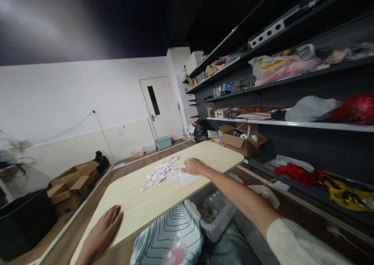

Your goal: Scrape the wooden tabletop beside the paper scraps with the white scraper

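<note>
A pile of small white and pinkish paper-like pieces (163, 172) lies spread across the middle of the pale wooden table (131, 198). Just right of the pile, a flat white sheet (188, 179) rests near the table's front edge. My right hand (195, 166) reaches over this sheet with its fingers curled down at the pile's edge. Small white bits show by its fingertips, but what they pinch is too small to make out. On the near left side of the table, my left hand (106, 226) lies flat with fingers stretched and nothing in it.
Below the front edge is a clear plastic bin (214, 218) with small pieces inside, beside a patterned light-blue cloth (169, 237). Loaded shelves (271, 121) line the right wall. Cardboard boxes (73, 187) and a black bin (26, 226) stand on the left.
</note>
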A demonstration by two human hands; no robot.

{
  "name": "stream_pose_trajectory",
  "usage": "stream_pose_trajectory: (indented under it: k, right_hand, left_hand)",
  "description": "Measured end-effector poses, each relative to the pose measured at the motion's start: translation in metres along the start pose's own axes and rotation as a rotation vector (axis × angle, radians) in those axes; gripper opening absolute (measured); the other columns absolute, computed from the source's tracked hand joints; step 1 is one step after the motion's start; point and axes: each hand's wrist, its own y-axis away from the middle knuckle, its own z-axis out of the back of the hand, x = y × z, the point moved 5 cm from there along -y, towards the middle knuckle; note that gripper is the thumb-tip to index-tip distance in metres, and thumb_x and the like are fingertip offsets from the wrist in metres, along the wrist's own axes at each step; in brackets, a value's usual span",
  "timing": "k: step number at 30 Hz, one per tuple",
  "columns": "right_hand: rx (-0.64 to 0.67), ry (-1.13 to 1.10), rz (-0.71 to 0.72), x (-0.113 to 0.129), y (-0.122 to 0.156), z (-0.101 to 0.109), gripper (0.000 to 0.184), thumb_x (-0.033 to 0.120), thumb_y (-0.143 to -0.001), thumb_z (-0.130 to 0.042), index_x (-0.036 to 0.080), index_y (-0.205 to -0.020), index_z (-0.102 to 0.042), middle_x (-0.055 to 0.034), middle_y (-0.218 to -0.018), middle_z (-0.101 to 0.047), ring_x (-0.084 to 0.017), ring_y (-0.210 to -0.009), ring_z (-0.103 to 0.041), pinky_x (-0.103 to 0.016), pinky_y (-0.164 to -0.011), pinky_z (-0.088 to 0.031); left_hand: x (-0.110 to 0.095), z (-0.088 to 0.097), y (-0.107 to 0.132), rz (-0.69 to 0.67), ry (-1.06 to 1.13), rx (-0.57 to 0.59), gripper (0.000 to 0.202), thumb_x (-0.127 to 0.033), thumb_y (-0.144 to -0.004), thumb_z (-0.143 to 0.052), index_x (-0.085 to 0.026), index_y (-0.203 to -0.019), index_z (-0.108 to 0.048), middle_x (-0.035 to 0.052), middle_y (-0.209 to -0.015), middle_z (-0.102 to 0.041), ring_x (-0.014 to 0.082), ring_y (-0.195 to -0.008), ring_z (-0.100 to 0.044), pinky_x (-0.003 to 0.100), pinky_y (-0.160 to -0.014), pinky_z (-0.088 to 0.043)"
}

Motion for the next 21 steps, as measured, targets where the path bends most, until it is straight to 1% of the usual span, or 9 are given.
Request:
stream_pose_trajectory:
  k: [3, 6, 9, 12, 15, 21]
  right_hand:
    - [-0.020, -0.022, -0.103, -0.003, 0.006, 0.006, 0.055, 0.066, -0.102, -0.064, 0.022, -0.131, -0.080, -0.0152, -0.142, -0.077, -0.029, -0.131, -0.072, -0.033, -0.105, -0.051]
    - [-0.018, 0.004, -0.236, -0.007, 0.012, 0.010, 0.058, 0.065, -0.104, -0.059, 0.019, -0.134, -0.079, -0.0188, -0.146, -0.074, -0.034, -0.134, -0.071, -0.040, -0.108, -0.052]
    - [-0.007, 0.070, -0.351, -0.009, 0.018, 0.012, 0.059, 0.062, -0.108, -0.054, 0.017, -0.140, -0.076, -0.0226, -0.149, -0.071, -0.036, -0.141, -0.067, -0.047, -0.116, -0.047]
    - [0.007, 0.112, -0.428, -0.009, 0.023, 0.013, 0.061, 0.059, -0.110, -0.050, 0.014, -0.145, -0.073, -0.0257, -0.150, -0.069, -0.037, -0.144, -0.064, -0.051, -0.121, -0.042]
    - [0.030, 0.135, -0.454, -0.006, 0.028, 0.015, 0.061, 0.056, -0.111, -0.048, 0.011, -0.144, -0.074, -0.0278, -0.148, -0.070, -0.038, -0.143, -0.065, -0.052, -0.120, -0.042]
    - [0.065, 0.164, -0.408, 0.014, 0.038, 0.016, 0.062, 0.054, -0.111, -0.048, 0.009, -0.146, -0.073, -0.0291, -0.148, -0.070, -0.041, -0.144, -0.064, -0.053, -0.119, -0.043]
  left_hand:
    - [-0.003, 0.005, 0.001, -0.028, 0.005, -0.014, 0.061, -0.063, -0.097, -0.047, -0.023, -0.135, -0.073, 0.0142, -0.152, -0.075, 0.0330, -0.148, -0.066, 0.044, -0.129, -0.048]
    - [-0.011, 0.009, 0.003, -0.040, -0.005, -0.030, 0.058, -0.064, -0.095, -0.048, -0.026, -0.130, -0.074, 0.0118, -0.149, -0.077, 0.0331, -0.146, -0.067, 0.042, -0.127, -0.050]
    - [-0.015, 0.010, 0.005, 0.008, -0.013, -0.013, 0.066, -0.066, -0.097, -0.043, -0.020, -0.135, -0.072, 0.0164, -0.152, -0.074, 0.0349, -0.147, -0.066, 0.045, -0.128, -0.048]
    - [-0.020, 0.010, 0.006, 0.011, -0.029, 0.007, 0.069, -0.065, -0.099, -0.042, -0.017, -0.140, -0.070, 0.0194, -0.155, -0.071, 0.0350, -0.148, -0.064, 0.046, -0.129, -0.046]
    - [-0.022, 0.010, 0.007, 0.018, -0.048, 0.020, 0.072, -0.066, -0.101, -0.039, -0.015, -0.142, -0.069, 0.0208, -0.158, -0.069, 0.0352, -0.150, -0.062, 0.047, -0.129, -0.044]
    - [-0.027, 0.013, 0.009, 0.005, -0.063, 0.016, 0.071, -0.065, -0.104, -0.038, -0.015, -0.142, -0.070, 0.0207, -0.157, -0.069, 0.0355, -0.149, -0.063, 0.048, -0.129, -0.045]
